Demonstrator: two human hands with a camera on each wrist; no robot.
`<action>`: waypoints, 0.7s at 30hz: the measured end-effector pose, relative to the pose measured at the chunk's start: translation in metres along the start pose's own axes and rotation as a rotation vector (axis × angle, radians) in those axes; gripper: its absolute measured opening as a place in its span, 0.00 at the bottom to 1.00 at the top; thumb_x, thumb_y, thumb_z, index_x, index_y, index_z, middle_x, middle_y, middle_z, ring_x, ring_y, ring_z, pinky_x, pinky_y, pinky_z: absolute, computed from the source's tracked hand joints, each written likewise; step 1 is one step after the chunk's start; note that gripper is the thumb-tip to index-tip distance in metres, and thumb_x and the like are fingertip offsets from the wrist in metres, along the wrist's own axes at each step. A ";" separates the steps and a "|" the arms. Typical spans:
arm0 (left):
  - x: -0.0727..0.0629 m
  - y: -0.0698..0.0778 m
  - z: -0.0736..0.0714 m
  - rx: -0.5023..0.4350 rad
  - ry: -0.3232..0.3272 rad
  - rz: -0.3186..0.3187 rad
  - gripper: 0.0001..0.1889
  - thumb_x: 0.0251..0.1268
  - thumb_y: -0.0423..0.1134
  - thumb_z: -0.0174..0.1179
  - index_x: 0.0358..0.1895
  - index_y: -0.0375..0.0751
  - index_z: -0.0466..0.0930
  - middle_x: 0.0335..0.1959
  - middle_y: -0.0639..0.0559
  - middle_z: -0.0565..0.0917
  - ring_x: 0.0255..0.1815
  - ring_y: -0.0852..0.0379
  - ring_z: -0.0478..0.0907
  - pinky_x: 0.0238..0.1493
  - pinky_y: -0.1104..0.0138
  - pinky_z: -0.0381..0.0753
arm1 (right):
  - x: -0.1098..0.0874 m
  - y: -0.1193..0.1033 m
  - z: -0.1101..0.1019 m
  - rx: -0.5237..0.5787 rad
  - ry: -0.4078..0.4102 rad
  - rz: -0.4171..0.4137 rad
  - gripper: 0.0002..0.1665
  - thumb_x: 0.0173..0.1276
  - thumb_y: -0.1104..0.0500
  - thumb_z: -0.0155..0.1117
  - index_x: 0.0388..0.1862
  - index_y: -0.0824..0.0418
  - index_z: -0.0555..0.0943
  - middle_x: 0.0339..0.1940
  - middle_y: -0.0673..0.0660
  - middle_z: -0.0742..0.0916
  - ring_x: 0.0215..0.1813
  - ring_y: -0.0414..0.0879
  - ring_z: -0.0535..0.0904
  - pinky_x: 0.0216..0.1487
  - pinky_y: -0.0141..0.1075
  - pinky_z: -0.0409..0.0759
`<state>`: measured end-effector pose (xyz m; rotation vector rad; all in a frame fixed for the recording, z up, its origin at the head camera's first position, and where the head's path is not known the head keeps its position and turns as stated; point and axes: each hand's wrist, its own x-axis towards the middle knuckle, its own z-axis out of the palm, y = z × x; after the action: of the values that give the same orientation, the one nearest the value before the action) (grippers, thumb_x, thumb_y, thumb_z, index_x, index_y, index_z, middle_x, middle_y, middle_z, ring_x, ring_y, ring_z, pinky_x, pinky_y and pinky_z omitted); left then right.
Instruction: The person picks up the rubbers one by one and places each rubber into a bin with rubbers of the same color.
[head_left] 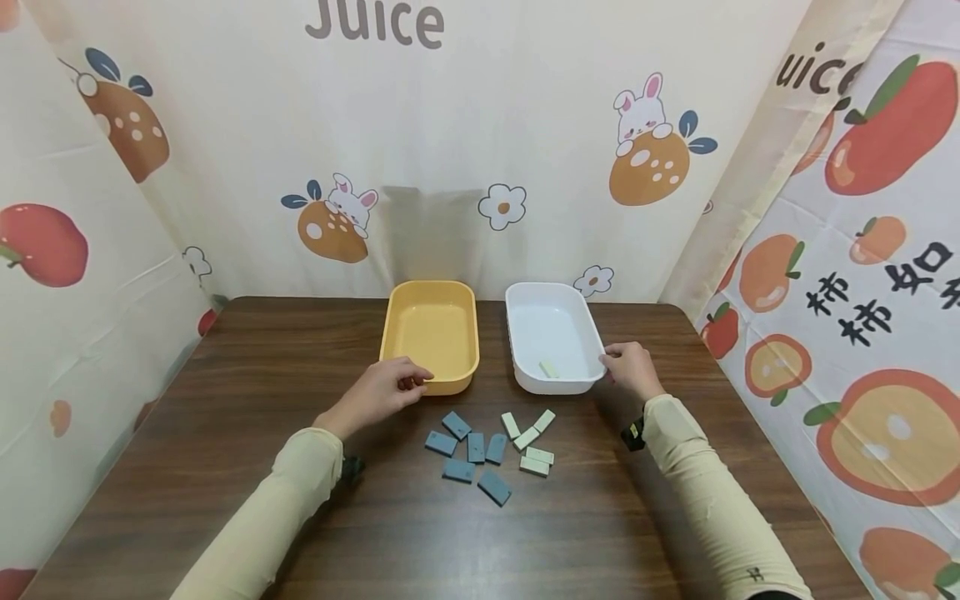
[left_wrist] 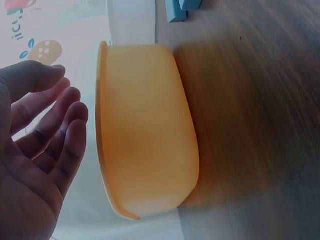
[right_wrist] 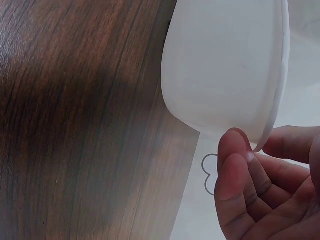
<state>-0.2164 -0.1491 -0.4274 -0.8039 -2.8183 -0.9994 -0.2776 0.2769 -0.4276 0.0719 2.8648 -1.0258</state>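
At the far edge of the table (head_left: 300, 350), near its middle, I see two trays side by side: a yellow tray (head_left: 431, 325) on the left and a white tray (head_left: 551, 321) on the right. I guess they sit there so each hand has one close by. Nearer the table's front edge lie six blue-grey blocks (head_left: 476, 447), and just right of them five pale green blocks (head_left: 527, 438). They look bunched by colour. One more pale block (head_left: 549, 368) is inside the white tray, by its near wall.

From far off, I check the hands. The right hand (head_left: 632, 367) pinches the white tray's rim at the near right corner, thumb and fingers on either side, maybe so it won't slide. The left hand (head_left: 382, 392) is by the yellow tray's near left corner. Its fingers are a bit bent and loose, and it has nothing in it. In the left wrist view I see a small space before the rim, so I think it isn't touching.
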 end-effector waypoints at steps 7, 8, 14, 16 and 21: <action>-0.001 0.011 0.000 -0.008 -0.104 0.003 0.11 0.62 0.37 0.66 0.47 0.43 0.85 0.35 0.57 0.82 0.37 0.60 0.77 0.40 0.69 0.79 | -0.002 -0.001 -0.001 -0.005 -0.002 0.000 0.21 0.73 0.62 0.53 0.56 0.78 0.77 0.31 0.65 0.87 0.26 0.42 0.80 0.27 0.33 0.76; -0.001 0.013 0.000 -0.001 -0.120 0.007 0.11 0.62 0.37 0.65 0.48 0.42 0.85 0.35 0.57 0.82 0.37 0.60 0.77 0.40 0.69 0.79 | -0.002 -0.001 -0.001 -0.007 0.000 -0.001 0.21 0.73 0.62 0.53 0.56 0.78 0.77 0.30 0.65 0.87 0.25 0.42 0.79 0.27 0.33 0.76; -0.003 0.019 0.007 0.042 -0.193 0.039 0.12 0.62 0.37 0.65 0.49 0.42 0.85 0.39 0.56 0.83 0.40 0.61 0.77 0.46 0.65 0.80 | -0.002 -0.002 -0.001 -0.016 0.005 0.002 0.21 0.74 0.61 0.53 0.57 0.77 0.77 0.32 0.66 0.87 0.26 0.43 0.79 0.28 0.32 0.75; -0.004 0.021 0.010 0.054 -0.212 0.045 0.12 0.62 0.37 0.65 0.48 0.43 0.86 0.40 0.56 0.84 0.42 0.61 0.77 0.48 0.63 0.80 | -0.002 -0.003 -0.001 -0.016 0.004 0.004 0.21 0.74 0.61 0.53 0.57 0.77 0.77 0.33 0.66 0.87 0.26 0.43 0.79 0.28 0.32 0.76; -0.005 0.023 0.015 0.074 -0.259 0.035 0.12 0.62 0.38 0.65 0.48 0.44 0.85 0.42 0.56 0.83 0.44 0.61 0.78 0.50 0.62 0.80 | -0.002 -0.003 0.000 -0.018 0.011 0.008 0.21 0.73 0.61 0.53 0.56 0.76 0.78 0.30 0.64 0.86 0.25 0.42 0.79 0.27 0.32 0.75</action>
<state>-0.1986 -0.1273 -0.4276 -1.0394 -3.0206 -0.8348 -0.2756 0.2746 -0.4257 0.0880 2.8807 -1.0008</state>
